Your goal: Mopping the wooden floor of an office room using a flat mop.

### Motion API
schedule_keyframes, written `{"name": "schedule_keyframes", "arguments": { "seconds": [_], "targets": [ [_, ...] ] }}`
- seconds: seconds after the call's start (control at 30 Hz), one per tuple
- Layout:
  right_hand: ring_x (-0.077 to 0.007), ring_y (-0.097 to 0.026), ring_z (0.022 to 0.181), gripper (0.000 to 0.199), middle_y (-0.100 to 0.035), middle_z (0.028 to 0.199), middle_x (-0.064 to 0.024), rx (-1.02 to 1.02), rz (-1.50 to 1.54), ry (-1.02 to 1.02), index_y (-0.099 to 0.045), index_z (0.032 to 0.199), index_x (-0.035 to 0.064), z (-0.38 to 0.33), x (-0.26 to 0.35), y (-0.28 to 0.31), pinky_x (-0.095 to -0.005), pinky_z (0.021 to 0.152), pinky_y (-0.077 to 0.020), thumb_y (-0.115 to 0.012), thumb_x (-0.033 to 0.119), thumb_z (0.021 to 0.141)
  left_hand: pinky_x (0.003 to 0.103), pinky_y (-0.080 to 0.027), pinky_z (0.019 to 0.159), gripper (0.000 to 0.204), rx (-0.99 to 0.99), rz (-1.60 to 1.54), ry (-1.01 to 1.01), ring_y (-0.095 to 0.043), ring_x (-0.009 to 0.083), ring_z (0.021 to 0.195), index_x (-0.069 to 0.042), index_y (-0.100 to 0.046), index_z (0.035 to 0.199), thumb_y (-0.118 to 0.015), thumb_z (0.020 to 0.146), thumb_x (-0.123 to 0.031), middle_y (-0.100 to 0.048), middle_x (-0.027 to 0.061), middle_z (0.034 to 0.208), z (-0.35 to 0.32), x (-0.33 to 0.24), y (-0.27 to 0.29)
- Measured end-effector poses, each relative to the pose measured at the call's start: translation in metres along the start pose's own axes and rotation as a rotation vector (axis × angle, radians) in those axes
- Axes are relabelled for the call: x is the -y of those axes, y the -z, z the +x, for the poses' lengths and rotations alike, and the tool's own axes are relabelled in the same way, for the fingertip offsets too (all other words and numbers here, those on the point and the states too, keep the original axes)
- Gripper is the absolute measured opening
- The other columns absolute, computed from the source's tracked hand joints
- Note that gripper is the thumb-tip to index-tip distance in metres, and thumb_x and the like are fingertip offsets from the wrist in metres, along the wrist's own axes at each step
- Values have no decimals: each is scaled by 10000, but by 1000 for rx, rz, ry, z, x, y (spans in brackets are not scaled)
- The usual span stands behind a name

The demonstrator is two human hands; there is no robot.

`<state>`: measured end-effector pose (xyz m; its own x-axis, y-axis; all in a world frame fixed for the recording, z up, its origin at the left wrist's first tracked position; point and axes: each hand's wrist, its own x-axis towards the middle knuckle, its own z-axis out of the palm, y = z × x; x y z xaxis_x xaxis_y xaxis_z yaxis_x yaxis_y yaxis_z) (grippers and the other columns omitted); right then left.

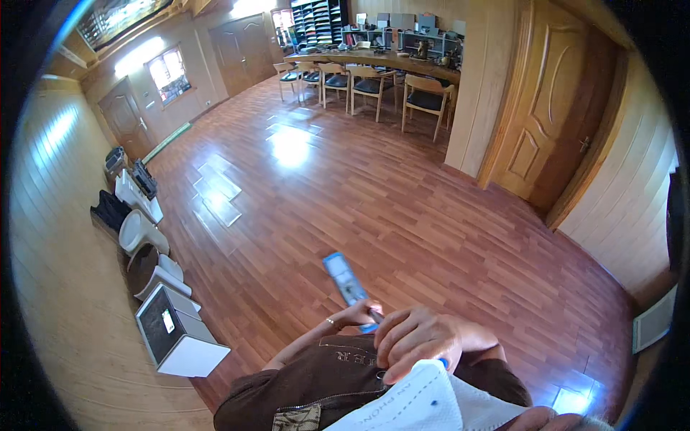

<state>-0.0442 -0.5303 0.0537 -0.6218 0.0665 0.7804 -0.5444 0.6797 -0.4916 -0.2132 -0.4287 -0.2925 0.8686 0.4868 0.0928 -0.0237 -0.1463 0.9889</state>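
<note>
Blue flat device [346,279] in left hand [353,314], right hand [420,340] perhaps touching

Glossy wooden floor [402,208], panelled walls [65,302], long table [374,59] with chairs [424,100], possibly shelving beyond

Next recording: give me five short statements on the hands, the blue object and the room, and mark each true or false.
1. The left hand grips the flat blue rectangular device. True.
2. The right hand lies flat on the floor. False: it is raised near the chest.
3. White boxes and basins line the left wall. True.
4. The reddish wooden plank floor is carpeted. False: bare planks.
5. Wooden chairs stand at a long counter. True.
</note>
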Motion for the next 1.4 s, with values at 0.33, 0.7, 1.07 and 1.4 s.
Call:
{"name": "schedule_keyframes", "arguments": {
  "seconds": [0.33,0.7,1.07,1.4],
  "targets": [
    [-301,-647,796,432,-661,935,-97,-15,-333,-311,-564,1125,99,-45,-37,-21,-413,716,-500,-739,272,770,470,-408,909,421,-413,-193,-195,-531,305,1043,-44,-514,1155,-617,850,-315,-552,159,1121,-36,-134,-53],
    [-324,-539,641,272,-576,712,-127,-50,-164,-816,-577,818,90,-188,-174,-72,-395,573,-417,-732,313,805,479,-455,807,478,-803,463,-852,-627,291,694,-8,-555,1010,-589,871,-464,-644,146,742,-93,-315,-33],
    [-397,-554,771,442,-556,792,-178,-223,-378,-955,-529,874,47,-241,-166,-95,-463,632,-419,-650,471,833,403,-421,716,375,-956,369,-921,-579,160,492,-81,-530,688,-593,853,-411,-567,39,499,-75,-309,-43],
    [-419,-584,738,463,-583,733,-183,-719,-731,-982,-536,897,58,-257,-85,-135,-503,617,-438,-614,510,835,408,-421,789,405,-335,28,-936,-578,155,532,-108,-522,798,-587,871,-501,-580,19,609,-28,-294,-16]
  ]
}}
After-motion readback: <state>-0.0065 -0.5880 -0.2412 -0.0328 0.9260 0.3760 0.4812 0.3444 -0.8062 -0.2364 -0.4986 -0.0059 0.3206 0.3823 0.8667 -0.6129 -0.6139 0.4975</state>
